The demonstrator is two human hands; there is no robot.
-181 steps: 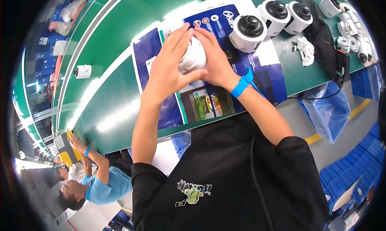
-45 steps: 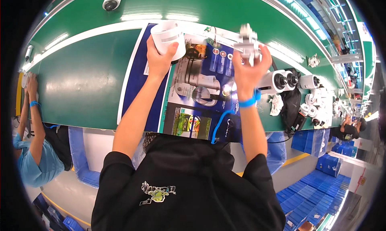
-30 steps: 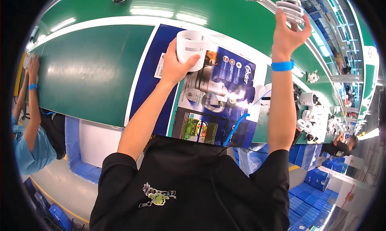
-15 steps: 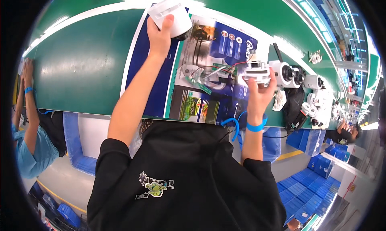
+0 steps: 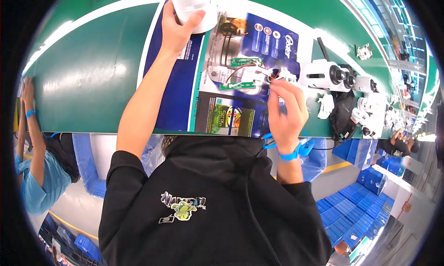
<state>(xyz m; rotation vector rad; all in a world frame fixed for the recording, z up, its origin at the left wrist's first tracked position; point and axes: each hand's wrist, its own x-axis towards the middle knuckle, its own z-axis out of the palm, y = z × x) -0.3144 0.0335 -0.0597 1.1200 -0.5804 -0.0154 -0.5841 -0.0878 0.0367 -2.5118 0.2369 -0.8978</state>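
My left hand [image 5: 178, 27] grips a white round camera housing [image 5: 196, 6] at the far edge of a blue printed mat [image 5: 222, 113]. My right hand [image 5: 284, 108], with a blue wrist strap [image 5: 296, 150], pinches a small white part [image 5: 280, 76] joined by red wires to two green circuit boards [image 5: 243, 74] lying on the mat. Both arms reach forward over the green table [image 5: 88, 71].
Several white cameras [image 5: 328, 74] stand in a row at the right of the mat, beside a black bag [image 5: 344, 113] and a crumpled white cloth [image 5: 326, 104]. A person in a light blue shirt [image 5: 39, 173] works at the left. Blue crates [image 5: 351, 206] fill the floor at the right.
My right hand came down from high above the table to the mat and now holds the wired part next to the circuit boards. My left hand kept its hold on the white housing.
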